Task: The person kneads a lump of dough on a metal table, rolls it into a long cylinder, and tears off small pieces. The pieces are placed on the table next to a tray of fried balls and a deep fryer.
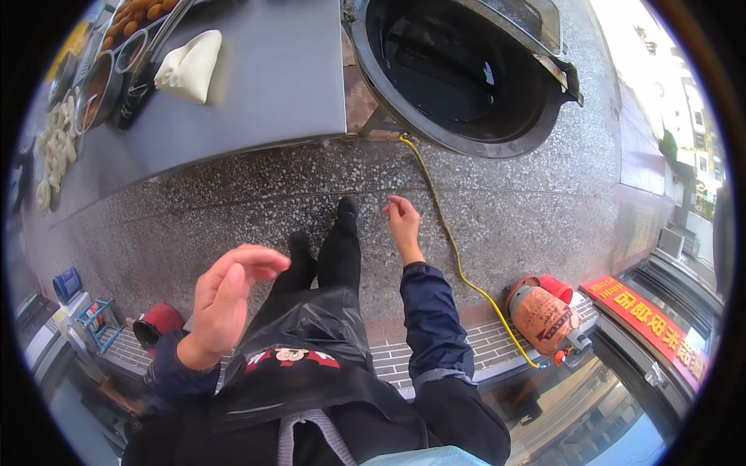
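My left hand [225, 301] is raised in front of my apron [311, 342], its fingers gently curved and the thumb apart, with nothing in it. My right hand [403, 227] hangs over the paving beside my feet. Its fingers are loosely bent and I see nothing in them. Both hands are clear of the steel table [264, 85] at the upper left, where a folded lump of white dough [190, 68] lies. Right of the table stands a big black pan [497, 144] with dark liquid in it and a wire rack [528, 23] across its far side.
Twisted dough strips [56, 155], a metal bowl [99, 92] and a tray of brown balls [134, 19] crowd the table's left. A yellow hose [444, 225] crosses the floor to an orange gas cylinder [542, 317]. A red bucket [161, 325] stands at lower left.
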Motion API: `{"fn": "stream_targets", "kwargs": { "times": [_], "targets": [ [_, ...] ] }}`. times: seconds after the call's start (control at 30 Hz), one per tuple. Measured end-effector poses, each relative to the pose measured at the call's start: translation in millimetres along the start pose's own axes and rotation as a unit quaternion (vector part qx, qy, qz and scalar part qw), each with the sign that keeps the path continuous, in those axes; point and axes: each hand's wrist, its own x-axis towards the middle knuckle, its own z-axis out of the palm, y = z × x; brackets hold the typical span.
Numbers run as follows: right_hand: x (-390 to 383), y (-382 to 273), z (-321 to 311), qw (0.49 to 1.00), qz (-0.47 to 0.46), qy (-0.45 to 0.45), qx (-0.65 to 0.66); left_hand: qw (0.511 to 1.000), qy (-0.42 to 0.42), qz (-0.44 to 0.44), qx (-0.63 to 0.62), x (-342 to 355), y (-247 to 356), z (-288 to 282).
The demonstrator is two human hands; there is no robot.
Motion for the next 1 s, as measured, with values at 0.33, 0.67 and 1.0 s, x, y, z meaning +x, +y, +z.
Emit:
{"fn": "stream_targets", "kwargs": {
  "times": [0.33, 0.67, 1.0],
  "targets": [
    [303, 134, 10, 0.97, 0.207, 0.109, -0.069, 0.753, 0.162, -0.236, 0.592, -164, -280, -167],
    [341, 192, -28, 0.964, 0.264, 0.019, -0.024, 0.743, 0.299, -0.276, 0.531, -140, -249, -147],
    [10, 14, 51, 0.969, 0.237, 0.004, 0.067, 0.886, 0.347, 0.064, 0.299, 92, -34, -113]
  ]
}}
